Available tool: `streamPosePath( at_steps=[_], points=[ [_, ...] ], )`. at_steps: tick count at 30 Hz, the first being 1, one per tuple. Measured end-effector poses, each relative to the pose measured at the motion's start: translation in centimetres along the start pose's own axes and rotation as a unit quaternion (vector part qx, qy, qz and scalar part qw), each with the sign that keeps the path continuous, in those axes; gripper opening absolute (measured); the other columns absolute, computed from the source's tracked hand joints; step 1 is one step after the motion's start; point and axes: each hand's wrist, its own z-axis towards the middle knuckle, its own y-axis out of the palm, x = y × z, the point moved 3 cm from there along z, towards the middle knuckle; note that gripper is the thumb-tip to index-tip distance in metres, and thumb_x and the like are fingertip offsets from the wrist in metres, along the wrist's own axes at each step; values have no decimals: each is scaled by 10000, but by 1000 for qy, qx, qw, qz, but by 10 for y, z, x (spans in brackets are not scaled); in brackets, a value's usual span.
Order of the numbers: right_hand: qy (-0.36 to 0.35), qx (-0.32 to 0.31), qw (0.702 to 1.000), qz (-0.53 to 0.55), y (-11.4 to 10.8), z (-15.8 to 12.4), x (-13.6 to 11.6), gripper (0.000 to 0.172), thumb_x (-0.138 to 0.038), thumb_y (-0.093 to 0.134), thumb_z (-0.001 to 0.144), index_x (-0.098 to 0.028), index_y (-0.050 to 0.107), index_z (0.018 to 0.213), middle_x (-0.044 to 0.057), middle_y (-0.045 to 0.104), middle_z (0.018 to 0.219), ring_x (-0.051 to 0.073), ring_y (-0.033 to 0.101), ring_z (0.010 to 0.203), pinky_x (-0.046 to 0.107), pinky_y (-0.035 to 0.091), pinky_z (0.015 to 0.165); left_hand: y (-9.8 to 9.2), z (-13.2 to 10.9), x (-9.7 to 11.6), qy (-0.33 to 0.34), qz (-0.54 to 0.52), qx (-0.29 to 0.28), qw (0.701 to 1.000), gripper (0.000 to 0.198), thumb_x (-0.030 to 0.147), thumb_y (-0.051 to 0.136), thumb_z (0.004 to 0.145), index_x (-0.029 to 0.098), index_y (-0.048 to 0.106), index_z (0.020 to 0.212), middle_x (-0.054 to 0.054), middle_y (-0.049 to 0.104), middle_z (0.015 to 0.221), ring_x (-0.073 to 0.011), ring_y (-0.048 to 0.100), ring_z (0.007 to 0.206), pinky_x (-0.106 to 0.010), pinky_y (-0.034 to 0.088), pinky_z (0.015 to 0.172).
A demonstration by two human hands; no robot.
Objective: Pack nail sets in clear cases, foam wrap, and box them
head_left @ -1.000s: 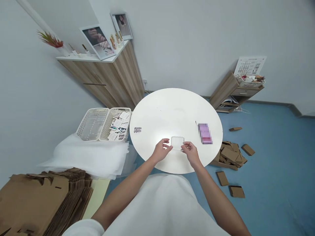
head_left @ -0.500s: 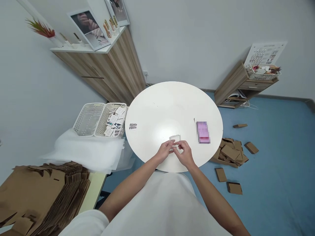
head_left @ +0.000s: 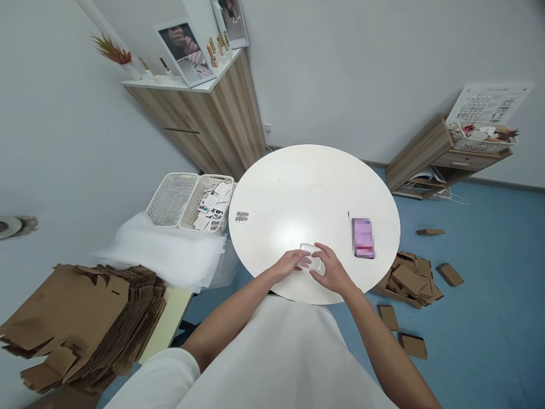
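Both my hands rest near the front edge of the round white table (head_left: 315, 182), closed round a small clear plastic case (head_left: 307, 255). My left hand (head_left: 292, 264) pinches its left side. My right hand (head_left: 331, 271) lies over its right side with the fingers curled on top, hiding most of the case. A pink and red card (head_left: 363, 237) lies on the table to the right of my hands. A small sheet of dark press-on nails (head_left: 242, 216) sits near the table's left edge.
Two white baskets (head_left: 189, 200) stand left of the table on white foam sheets (head_left: 162, 255), one holding several packets. Flat brown cartons (head_left: 85, 318) are stacked at lower left. Loose cardboard pieces (head_left: 411, 278) lie on the blue floor at right. Wooden cabinets stand against the wall.
My hands have come together over the clear case and my right hand now covers it. The camera view has shifted a little to the left.
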Motion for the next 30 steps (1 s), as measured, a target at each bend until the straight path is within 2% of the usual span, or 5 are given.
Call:
streamPosePath(
  at_steps=[2,5,7,13,30],
  points=[
    [-2,2,1000,1,-1,1,1,353,-236,559,673,-221,467,1014,106,372,1262,263,362,1166,446,405,879,-4,-3,3,42,50,18,998,556,529,476,744,194,464,1187,-91,546,1031,-145,537,837,-305,405,760],
    [-12,4,1000,2,-4,2,2,345,-234,575,655,-218,477,986,113,375,1249,270,366,1157,445,409,871,-10,-9,11,119,159,56,978,957,414,735,521,258,243,1326,-82,471,1126,-142,514,839,-324,399,794],
    [-22,0,1000,7,-4,2,2,345,-232,579,650,-218,479,979,113,376,1245,270,365,1157,446,411,869,-12,-10,15,150,221,59,962,1100,366,782,442,282,163,1347,-69,464,1126,-141,503,829,-336,401,806],
    [-22,5,1000,10,-6,-1,3,398,-238,587,644,-220,466,1023,116,364,1264,271,360,1167,459,402,882,-8,-6,18,188,291,44,937,927,391,756,490,265,314,1295,-66,489,1108,-148,496,813,-341,428,782],
    [-24,1,998,60,-16,2,3,426,-279,619,615,-218,499,1020,123,430,1197,268,431,1113,432,419,853,3,-8,22,177,217,38,959,773,298,723,546,241,379,1236,-9,515,879,-125,517,750,-298,453,732]
  ],
)
